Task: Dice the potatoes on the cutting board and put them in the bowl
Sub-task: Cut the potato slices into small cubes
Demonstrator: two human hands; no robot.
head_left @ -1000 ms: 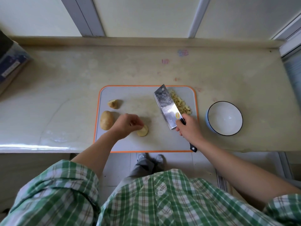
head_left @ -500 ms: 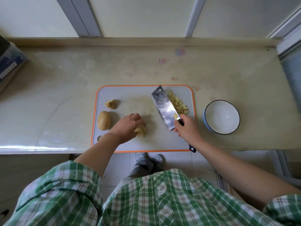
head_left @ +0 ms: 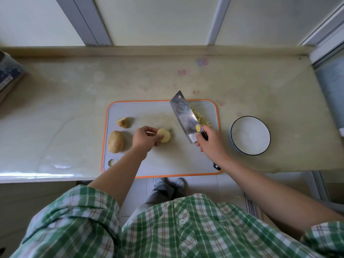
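Observation:
A grey cutting board with an orange rim lies at the counter's front edge. My left hand pinches a peeled potato piece at the board's middle. My right hand grips the black handle of a cleaver, whose blade hangs tilted above the board, pointing away from me. A heap of diced potato lies behind the blade at the board's far right corner. A whole potato and a potato chunk sit at the board's left. The white bowl stands to the right of the board.
The pale counter runs left and right, with a raised ledge at the back. A box sits at the far left edge. A window frame stands beyond the ledge. My green plaid shirt fills the bottom of the view.
My left hand has turned the potato piece and shifted it slightly toward the board's middle. The cleaver has stayed raised with little movement.

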